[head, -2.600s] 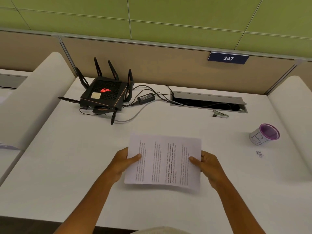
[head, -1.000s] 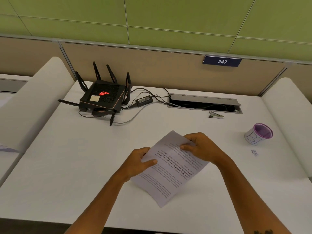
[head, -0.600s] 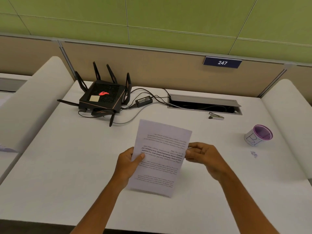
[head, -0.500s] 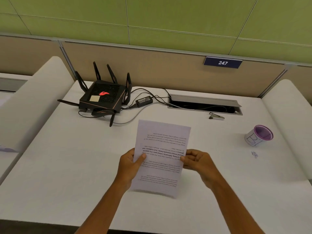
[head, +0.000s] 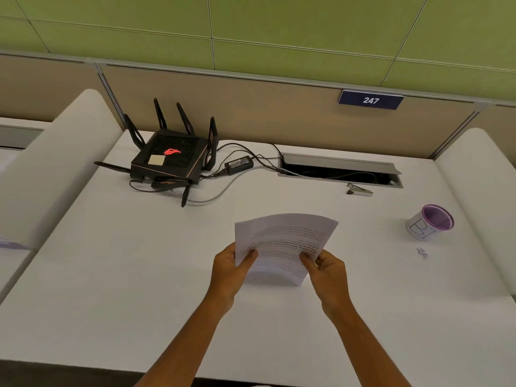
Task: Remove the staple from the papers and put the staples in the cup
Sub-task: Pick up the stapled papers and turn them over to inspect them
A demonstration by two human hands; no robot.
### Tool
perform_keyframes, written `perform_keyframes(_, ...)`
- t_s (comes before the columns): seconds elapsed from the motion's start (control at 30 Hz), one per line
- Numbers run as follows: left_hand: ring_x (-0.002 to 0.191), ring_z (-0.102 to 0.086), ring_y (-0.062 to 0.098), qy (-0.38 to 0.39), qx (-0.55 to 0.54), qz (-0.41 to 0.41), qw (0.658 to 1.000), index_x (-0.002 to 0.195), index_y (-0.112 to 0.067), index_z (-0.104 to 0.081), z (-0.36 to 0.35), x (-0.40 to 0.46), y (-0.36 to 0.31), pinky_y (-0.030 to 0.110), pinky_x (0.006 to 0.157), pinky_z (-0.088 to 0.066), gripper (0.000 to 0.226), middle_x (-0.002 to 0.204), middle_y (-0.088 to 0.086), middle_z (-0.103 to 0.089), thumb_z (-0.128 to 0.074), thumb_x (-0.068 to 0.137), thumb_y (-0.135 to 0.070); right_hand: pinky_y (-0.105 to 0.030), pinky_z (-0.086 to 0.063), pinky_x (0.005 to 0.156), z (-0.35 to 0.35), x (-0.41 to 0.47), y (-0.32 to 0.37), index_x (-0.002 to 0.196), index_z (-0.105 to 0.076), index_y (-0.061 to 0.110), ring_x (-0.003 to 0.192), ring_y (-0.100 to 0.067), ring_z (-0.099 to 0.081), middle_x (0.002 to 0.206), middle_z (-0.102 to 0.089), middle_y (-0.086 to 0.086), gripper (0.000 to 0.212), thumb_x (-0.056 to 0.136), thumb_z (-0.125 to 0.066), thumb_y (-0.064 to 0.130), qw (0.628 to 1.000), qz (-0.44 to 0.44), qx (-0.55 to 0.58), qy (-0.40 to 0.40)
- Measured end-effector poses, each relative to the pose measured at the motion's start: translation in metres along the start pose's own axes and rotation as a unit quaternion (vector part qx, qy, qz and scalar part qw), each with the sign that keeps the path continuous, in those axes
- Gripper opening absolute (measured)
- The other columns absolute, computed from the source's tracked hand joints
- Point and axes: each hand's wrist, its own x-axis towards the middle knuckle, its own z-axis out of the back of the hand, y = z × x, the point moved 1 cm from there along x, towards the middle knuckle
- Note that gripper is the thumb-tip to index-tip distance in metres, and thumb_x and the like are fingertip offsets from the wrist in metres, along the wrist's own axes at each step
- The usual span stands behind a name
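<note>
Up off the tabletop (head: 117, 275), near its middle, the papers (head: 282, 244) bow upward between two hands — the left hand (head: 227, 270) pinches the left edge, thumb on the printed face, and the right hand (head: 328, 272) grips the right edge likewise. Toward the right edge stands the cup (head: 430, 222), with a few loose staples (head: 422, 252) just in front of it — a staple remover (head: 359, 189) lies near the back edge

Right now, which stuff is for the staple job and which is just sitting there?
For the job: papers, held by left hand and right hand; cup; staple remover; loose staples.
Just lying about: router; power adapter; cables.
</note>
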Motion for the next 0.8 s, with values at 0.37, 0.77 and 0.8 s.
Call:
perform_keyframes(0.37, 0.105, -0.071, 0.01, 0.036, 0.033, 0.014, 0.999, 0.122, -0.033, -0.067, 0.0, 0.001, 0.005, 0.015, 0.078, -0.06, 0.03, 0.115, -0.014, -0.074, -0.076, 0.094, -0.024, -0.021, -0.062, 0.074, 0.001, 0.001, -0.008, 0.114, -0.075, 0.028, 0.099, -0.014, -0.074, 0.105, -0.079, 0.012, 0.019, 0.099, -0.069, 0.02, 1.0, -0.019, 0.002, 0.007)
perform_keyframes(0.77, 0.103, -0.076, 0.012, -0.028, -0.072, 0.059, 0.995, 0.114, -0.031, -0.072, 0.014, 0.005, 0.006, 0.023, 0.078, -0.062, 0.021, 0.11, -0.01, -0.08, -0.074, 0.095, -0.021, -0.047, -0.061, 0.093, 0.037, 0.019, 0.003, 0.118, -0.075, 0.012, 0.106, -0.028, -0.076, 0.111, -0.08, -0.008, 0.024, 0.095, -0.072, 0.018, 0.984, -0.065, 0.008, 0.165)
perform_keyframes(0.8, 0.105, -0.075, 0.011, -0.034, -0.101, 0.063, 0.992, 0.117, -0.03, -0.072, 0.015, 0.003, 0.006, 0.025, 0.082, -0.062, 0.024, 0.113, -0.01, -0.08, -0.074, 0.095, -0.02, -0.046, -0.062, 0.091, 0.038, 0.017, 0.0, 0.118, -0.075, 0.011, 0.107, -0.03, -0.075, 0.113, -0.08, -0.01, 0.024, 0.095, -0.071, 0.017, 0.984, -0.071, 0.026, 0.161)
